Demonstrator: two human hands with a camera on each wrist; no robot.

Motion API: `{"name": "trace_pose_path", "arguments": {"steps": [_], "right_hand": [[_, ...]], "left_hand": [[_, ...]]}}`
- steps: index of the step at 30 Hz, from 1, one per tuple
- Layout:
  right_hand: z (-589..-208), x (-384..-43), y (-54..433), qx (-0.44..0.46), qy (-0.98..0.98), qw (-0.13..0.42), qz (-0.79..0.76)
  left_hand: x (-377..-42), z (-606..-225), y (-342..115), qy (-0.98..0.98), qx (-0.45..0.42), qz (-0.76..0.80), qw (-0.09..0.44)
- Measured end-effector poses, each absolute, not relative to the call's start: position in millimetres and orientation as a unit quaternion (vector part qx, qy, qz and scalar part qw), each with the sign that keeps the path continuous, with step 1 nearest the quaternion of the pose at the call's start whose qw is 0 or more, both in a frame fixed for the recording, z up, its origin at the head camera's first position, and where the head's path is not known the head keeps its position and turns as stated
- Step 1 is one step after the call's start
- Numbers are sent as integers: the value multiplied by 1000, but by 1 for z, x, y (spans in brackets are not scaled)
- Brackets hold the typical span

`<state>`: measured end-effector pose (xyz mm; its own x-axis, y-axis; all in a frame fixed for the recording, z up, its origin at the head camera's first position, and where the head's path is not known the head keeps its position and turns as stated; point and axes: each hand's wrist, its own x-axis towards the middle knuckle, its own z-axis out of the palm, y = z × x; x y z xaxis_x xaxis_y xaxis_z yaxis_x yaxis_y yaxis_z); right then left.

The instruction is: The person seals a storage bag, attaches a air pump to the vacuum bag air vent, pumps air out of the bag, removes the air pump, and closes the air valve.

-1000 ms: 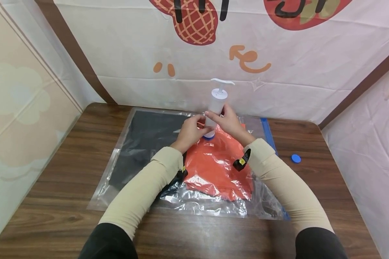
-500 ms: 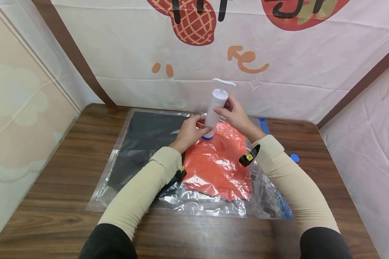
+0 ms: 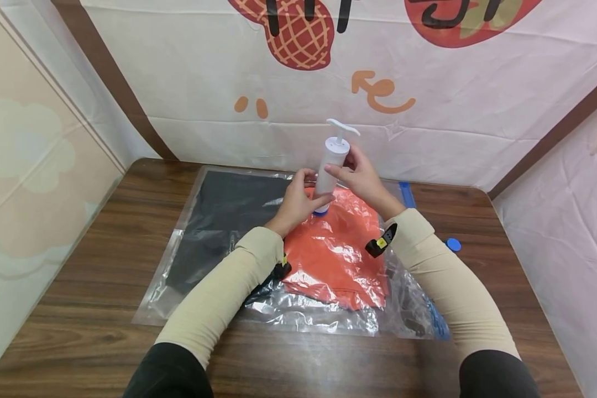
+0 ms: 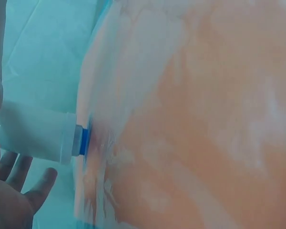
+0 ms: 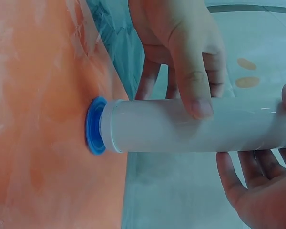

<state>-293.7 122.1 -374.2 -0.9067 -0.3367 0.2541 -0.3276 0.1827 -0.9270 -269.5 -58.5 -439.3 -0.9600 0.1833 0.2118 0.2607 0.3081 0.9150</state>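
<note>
A white hand vacuum pump [image 3: 328,166] with a T-shaped handle stands slightly tilted on the blue valve [image 5: 95,126] of a clear vacuum storage bag [image 3: 323,320]. My left hand [image 3: 297,200] holds the lower barrel, its thumb along the side in the right wrist view. Higher up, my right hand [image 3: 362,179] grips the barrel below the handle, fingers and thumb on opposite sides. Under the plastic lie a folded orange garment [image 3: 335,249] and a dark garment [image 3: 234,202] to its left. The left wrist view shows the pump's base meeting the valve.
A round blue cap [image 3: 453,244] lies on the wooden table [image 3: 497,298] right of the bag. The bag's blue seal strip [image 3: 407,194] runs along its right side, partly behind my right arm. A printed cloth backdrop [image 3: 194,66] rises directly behind the table.
My right hand has shifted up and to the right on the pump's barrel, and its forearm has moved right. The pump stays on the valve; my left hand has moved only slightly.
</note>
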Motion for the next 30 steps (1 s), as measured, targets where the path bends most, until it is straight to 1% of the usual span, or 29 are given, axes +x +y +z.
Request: {"name": "trace_pose_path", "arguments": {"steps": [6,9,18,25,30], "right_hand": [[-374,-293,120,-194,782,7,-592],[-373,-292,121,-199,780,13,-593],[-369,-291,124,-231,750,27,-619],[-372,-290,124,-231,773,5,-590],[-373,-292,122,-230,783,-10,-578]], "left_hand": [[-268,-437,-56,-820,-132,-555,48],[-269,-438,-56,-823,-134,-549,53],[-272,-440,-59,-811,-137,-567,40],[-272,-438,-58,-801,-140,-581,33],[-273,-437,-57,-797,-143,-586,38]]}}
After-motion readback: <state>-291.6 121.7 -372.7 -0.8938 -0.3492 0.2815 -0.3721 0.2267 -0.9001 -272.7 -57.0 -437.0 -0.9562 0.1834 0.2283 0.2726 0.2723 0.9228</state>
